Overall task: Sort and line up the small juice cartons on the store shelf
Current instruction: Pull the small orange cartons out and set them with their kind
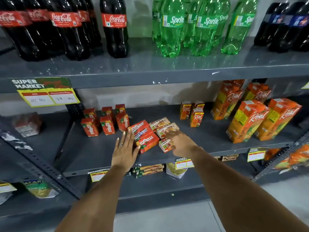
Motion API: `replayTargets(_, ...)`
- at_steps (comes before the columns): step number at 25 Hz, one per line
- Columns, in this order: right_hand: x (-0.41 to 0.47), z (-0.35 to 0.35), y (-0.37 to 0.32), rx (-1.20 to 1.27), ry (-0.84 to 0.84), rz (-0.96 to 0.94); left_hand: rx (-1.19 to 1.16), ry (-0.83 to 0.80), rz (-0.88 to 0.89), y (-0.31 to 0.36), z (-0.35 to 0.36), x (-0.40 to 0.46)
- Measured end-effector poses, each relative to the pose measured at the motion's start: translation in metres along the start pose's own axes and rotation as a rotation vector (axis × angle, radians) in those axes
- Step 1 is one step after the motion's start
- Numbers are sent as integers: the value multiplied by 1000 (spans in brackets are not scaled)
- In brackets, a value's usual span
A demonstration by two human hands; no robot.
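On the grey middle shelf (93,154) several small red Maaza cartons (107,125) stand upright in rows at the left. In the middle lies a heap of fallen cartons: red Maaza ones (147,143) and pale Real ones (164,126). My left hand (125,148) lies flat and open, its fingertips against the left side of the fallen red cartons. My right hand (178,142) reaches over the pale cartons, its fingers curled around a small pale carton (164,145) at the heap's front. Three small orange Real cartons (195,114) stand upright to the right.
Tall orange Real pineapple cartons (245,121) stand at the right of the same shelf. The shelf above holds Coca-Cola bottles (115,27) and green Sprite bottles (172,27). A slanted shelf post (41,164) runs at the left. Packets lie on the lower shelf (150,169).
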State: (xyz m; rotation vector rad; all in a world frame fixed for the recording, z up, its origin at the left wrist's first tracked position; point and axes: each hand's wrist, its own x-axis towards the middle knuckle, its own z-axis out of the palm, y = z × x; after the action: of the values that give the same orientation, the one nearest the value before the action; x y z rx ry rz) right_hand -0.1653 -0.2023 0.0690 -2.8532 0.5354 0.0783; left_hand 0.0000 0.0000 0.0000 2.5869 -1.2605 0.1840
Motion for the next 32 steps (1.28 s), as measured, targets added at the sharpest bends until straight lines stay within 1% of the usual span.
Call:
replayTargets(1, 3, 2, -2, 5, -41, 15, -6, -15, 4, 1, 2, 2)
replayTargets(4, 9, 7, -5, 8, -97, 26, -3, -17, 36, 13, 3, 11)
replayTargets(6, 16, 12, -1, -13, -97, 12, -5, -12, 56, 26, 8, 19)
replayTargets(9, 23, 10, 4, -61, -77, -16, -22, -20, 40, 42, 14, 28)
replayTargets(14, 27, 9, 27, -3, -63, 93, -59, -52, 15, 46, 28, 23)
replayTargets(16, 25, 5, 36, 82, 25, 149, -79, -44, -2, 47, 28, 25)
replayTargets(18, 21, -2, 45, 194, 173, 217, -68, -48, -3, 48, 29, 26)
replayTargets(20, 14, -12, 53, 283, 294, 309, -17, -40, 6, 47, 30, 26)
replayTargets(23, 7, -23, 66, 355, 426, 413, 72, -30, 44, 47, 29, 26)
replayTargets(27, -5, -29, 88, 414, 556, 539, 66, -11, 54, 54, 29, 31)
replayTargets(32, -18, -30, 107, 465, 632, 669, -54, 22, 51, 47, 36, 32)
